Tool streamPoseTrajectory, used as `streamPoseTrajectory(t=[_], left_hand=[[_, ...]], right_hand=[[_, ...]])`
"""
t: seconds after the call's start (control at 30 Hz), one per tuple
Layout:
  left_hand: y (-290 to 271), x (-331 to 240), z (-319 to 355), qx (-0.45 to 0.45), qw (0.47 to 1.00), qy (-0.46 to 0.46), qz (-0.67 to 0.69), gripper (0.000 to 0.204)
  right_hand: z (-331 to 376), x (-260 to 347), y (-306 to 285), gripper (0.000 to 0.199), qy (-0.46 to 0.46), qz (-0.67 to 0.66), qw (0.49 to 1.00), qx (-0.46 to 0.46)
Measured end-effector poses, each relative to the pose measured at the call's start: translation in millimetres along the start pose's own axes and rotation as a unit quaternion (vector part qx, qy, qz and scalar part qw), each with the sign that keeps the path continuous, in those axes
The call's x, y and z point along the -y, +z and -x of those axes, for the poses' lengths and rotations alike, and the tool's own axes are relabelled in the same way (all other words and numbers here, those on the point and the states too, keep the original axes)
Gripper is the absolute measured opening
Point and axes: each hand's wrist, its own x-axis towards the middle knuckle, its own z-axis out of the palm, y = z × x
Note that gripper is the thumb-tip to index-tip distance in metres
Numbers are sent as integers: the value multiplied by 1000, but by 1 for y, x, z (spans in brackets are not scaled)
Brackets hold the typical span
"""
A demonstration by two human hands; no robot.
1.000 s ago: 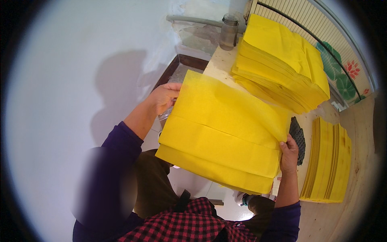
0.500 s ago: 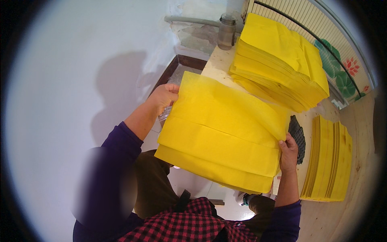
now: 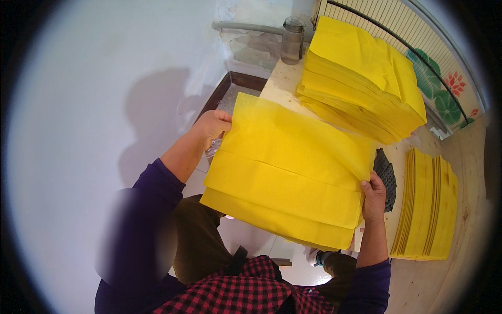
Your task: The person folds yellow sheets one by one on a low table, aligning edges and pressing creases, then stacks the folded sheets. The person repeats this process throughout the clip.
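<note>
Yellow sheets [image 3: 287, 172] of thin paper or cloth-like material hang spread out between my hands, above the floor and the table's near edge. Their lower edges are staggered, and a crease slants toward the right side. My left hand [image 3: 213, 125] is closed on the upper left edge, thumb and fingers pinching it. My right hand [image 3: 374, 197] pinches the right edge lower down, thumb on top. The fingers behind the sheets are partly hidden. Beyond them, a thick pile of yellow sheets [image 3: 366, 68] lies on the table.
The wooden table [image 3: 439, 282] runs along the right. On it are a folded yellow stack [image 3: 424, 206], a dark textured piece [image 3: 385, 178] beside my right hand, and a lidded bottle [image 3: 293, 42] at the back. A pale wall [image 3: 78, 131] stands at the left.
Almost nothing differs. Both hands keep their hold on the yellow sheets in the same place, and the view has shifted very slightly.
</note>
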Motion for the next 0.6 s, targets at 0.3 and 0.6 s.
streamPoseTrajectory(t=[0.3,0.6], left_hand=[[-13,10,-2,25,999,-9,-31,12],[-11,9,13,17,999,-35,-27,11]], right_hand=[[1,3,5,12,19,-29,999,-8],[0,6,7,11,33,-19,999,-29]])
